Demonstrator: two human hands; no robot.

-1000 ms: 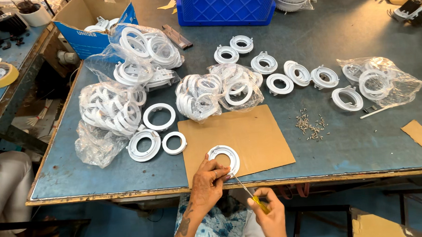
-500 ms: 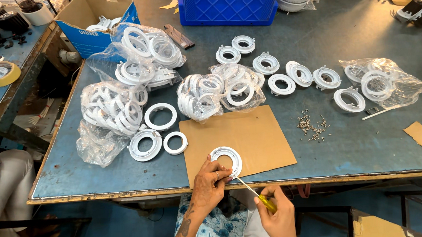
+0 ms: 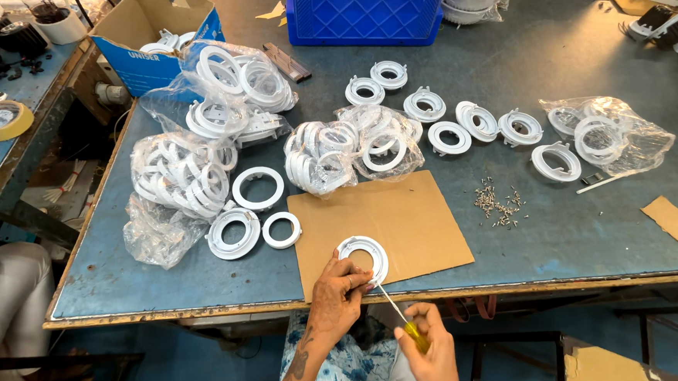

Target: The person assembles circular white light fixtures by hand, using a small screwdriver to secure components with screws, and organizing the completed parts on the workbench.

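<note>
Your left hand pinches a white plastic ring at the near edge of a cardboard sheet on the blue worktable. Your right hand is closed around a yellow-handled screwdriver, tip at the ring. Bags of white rings lie to the left — loose screws to the right.
</note>
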